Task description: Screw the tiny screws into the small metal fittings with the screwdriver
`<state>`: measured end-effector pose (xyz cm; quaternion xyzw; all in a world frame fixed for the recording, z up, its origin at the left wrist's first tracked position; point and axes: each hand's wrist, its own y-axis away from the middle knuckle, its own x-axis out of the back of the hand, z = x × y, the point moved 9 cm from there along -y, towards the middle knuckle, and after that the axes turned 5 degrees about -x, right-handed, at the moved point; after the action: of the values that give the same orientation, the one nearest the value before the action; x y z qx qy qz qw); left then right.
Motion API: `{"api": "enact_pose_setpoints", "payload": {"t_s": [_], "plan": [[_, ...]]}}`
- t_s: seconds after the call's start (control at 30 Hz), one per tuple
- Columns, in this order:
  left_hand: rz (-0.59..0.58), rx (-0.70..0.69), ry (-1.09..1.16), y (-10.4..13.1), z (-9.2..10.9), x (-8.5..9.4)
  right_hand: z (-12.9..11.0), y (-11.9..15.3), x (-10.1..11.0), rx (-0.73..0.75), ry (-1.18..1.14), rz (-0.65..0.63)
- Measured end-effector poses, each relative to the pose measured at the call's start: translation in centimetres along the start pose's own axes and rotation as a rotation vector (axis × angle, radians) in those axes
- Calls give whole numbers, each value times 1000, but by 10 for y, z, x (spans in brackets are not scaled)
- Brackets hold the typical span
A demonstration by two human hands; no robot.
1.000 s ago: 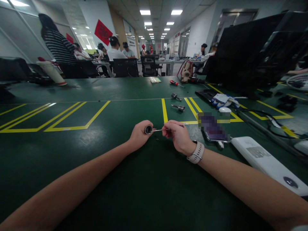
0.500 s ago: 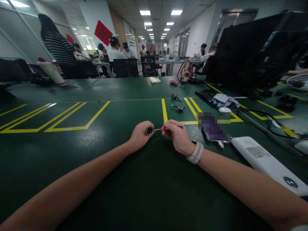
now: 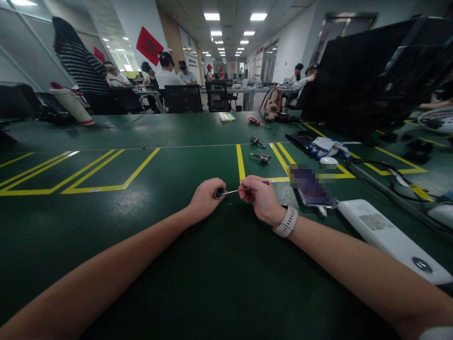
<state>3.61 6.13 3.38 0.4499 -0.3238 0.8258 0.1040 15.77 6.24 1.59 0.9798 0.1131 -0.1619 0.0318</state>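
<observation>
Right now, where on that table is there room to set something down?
The green table is bare between the left forearm and the yellow tape outlines at left, and between both forearms, nearer than the tiny ring. It's crowded right of the right hand: smartphone, white oblong device, blue-and-white glove. The first seems safer.

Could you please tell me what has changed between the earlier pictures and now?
The thin-shafted tool in the right hand, nearly level half a second ago, now slants down leftward toward the mouth of the hollow metal cylinder in the left hand. The view shifted slightly. Nothing was taken up or let go; the red-handled screwdriver and phone stayed where they lay.
</observation>
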Motion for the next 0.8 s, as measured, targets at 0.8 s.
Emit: {"api": "enact_pose_setpoints", "payload": {"t_s": [0.8], "plan": [[-113, -38, -166, 0, 7, -8, -13, 1, -1, 159, 208, -26]]}}
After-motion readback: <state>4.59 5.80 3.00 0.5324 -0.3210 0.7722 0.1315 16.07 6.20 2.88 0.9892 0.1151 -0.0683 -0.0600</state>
